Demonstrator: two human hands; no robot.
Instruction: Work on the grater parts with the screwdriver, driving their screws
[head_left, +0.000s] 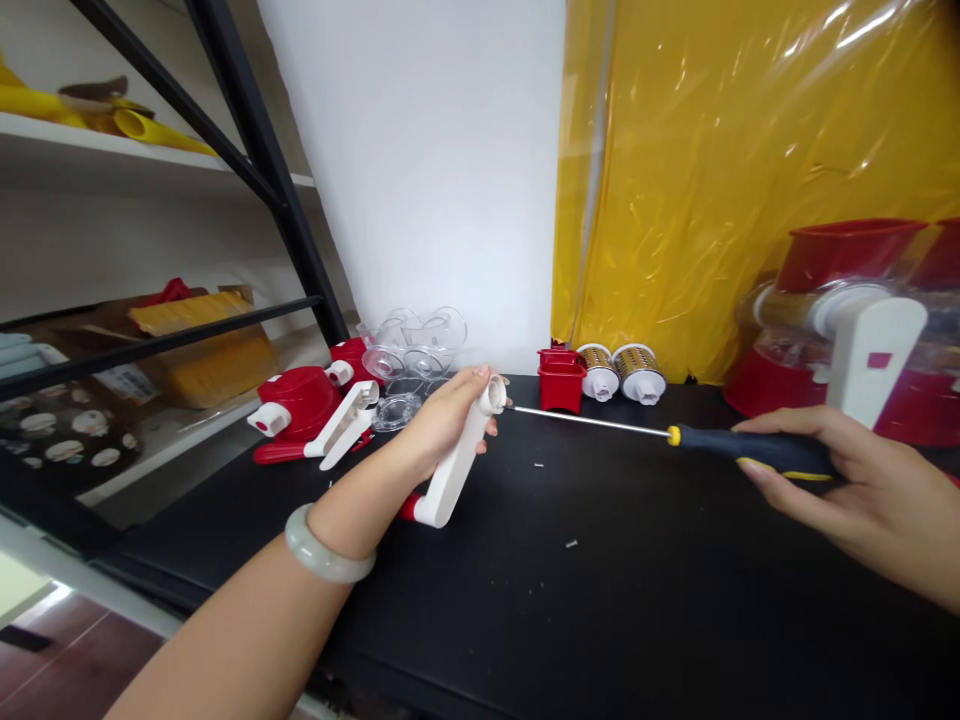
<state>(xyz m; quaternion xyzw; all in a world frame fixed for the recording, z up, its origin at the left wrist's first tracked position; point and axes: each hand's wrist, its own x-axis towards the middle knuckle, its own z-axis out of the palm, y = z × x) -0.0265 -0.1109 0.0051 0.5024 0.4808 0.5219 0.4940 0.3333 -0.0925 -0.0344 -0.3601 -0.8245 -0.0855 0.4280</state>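
Note:
My left hand [442,415] is closed round a white crank handle [457,470] with a red grip at its lower end. The handle is tilted, its round socket end uppermost. In my right hand [862,490] is a screwdriver [750,445] with a dark blue and yellow handle, held level. Its thin metal shaft points left, and the tip is at the handle's socket end; whether it touches a screw I cannot tell. Two small screws, one nearer [571,544] and one farther [538,464], lie on the black table [645,600].
At the back left are red grater bodies [300,400], another white handle [349,425] and clear plastic parts [416,345]. A red hopper piece [561,380] and two grating drums [639,372] stand at the back. Assembled red-and-white graters [855,320] are at right, shelves [150,170] at left.

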